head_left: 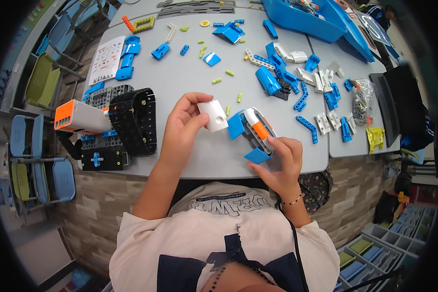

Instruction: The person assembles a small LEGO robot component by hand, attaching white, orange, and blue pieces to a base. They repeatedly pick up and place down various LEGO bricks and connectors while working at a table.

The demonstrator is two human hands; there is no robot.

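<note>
Between thumb and fingers, my left hand [187,117] grips a white curved panel [212,117] with a round hole, held above the table's near part. My right hand [283,163] holds a small assembly [260,130] of white, orange and grey building pieces with blue panels at its left side. The white panel is just left of the assembly, apart from it. Left of my hands stands a larger build with black tracks [134,121], grey beams and a white and orange block [80,117].
Several lime connectors [229,73] lie beyond my hands. Blue and white pieces [277,73] are heaped to the right, beside a clear bag [364,100] of parts. A blue bin [306,22] stands at the far right, an instruction sheet [106,59] at the left.
</note>
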